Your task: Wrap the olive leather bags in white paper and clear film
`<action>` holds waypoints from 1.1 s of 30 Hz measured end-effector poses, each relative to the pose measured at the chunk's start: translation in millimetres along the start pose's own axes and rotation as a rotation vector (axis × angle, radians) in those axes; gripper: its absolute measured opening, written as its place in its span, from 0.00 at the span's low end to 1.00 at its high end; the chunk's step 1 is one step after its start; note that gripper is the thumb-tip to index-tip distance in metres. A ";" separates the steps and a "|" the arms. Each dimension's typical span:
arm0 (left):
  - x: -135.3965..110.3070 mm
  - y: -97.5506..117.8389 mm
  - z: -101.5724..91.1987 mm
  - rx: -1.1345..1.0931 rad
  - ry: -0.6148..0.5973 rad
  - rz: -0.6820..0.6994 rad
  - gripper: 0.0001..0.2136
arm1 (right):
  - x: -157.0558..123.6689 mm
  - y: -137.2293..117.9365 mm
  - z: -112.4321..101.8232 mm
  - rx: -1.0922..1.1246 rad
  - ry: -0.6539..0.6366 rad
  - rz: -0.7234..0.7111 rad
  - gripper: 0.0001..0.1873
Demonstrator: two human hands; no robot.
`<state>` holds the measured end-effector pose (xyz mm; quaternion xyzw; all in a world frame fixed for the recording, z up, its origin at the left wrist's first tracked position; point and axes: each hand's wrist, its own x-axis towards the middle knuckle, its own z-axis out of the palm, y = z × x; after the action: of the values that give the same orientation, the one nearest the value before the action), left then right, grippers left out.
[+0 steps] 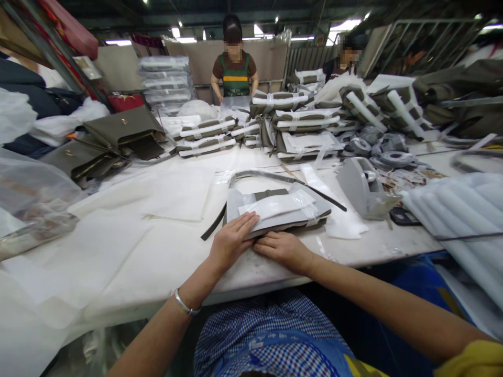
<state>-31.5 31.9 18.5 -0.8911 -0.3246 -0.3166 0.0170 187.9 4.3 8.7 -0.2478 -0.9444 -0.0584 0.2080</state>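
Note:
A flat olive-grey bag wrapped in white tissue and tape lies on the white table in front of me. My left hand rests on the bag's near left corner with fingers stretched flat. My right hand lies flat against the bag's near edge, fingers extended to the left. The bag's dark strap loops out behind it and off to both sides.
A grey tape dispenser stands right of the bag. White foam rolls pile at the right. Wrapped bags stack at the back, unwrapped olive bags at the left. White tissue sheets lie left. Two people work behind the table.

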 end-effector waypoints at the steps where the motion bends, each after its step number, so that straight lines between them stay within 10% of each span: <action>1: -0.3 -0.2 0.1 0.008 -0.004 -0.001 0.31 | -1.4 -1.1 -1.0 0.046 -0.019 -0.003 0.12; 5: -2.1 -3.7 2.4 0.045 0.003 0.022 0.29 | -6.2 -7.4 -1.5 0.156 -0.091 0.028 0.29; 11: -2.3 -7.1 5.4 0.094 0.036 0.062 0.27 | 1.0 -8.4 11.0 -0.040 -0.003 0.020 0.09; 33: -3.5 0.2 7.0 0.132 0.039 0.058 0.31 | -6.7 -16.0 -2.3 0.035 0.249 -0.010 0.10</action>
<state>-29.6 31.4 11.0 -0.8907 -0.3185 -0.3111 0.0911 186.2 -13.1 7.8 -0.2302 -0.9133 -0.0732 0.3279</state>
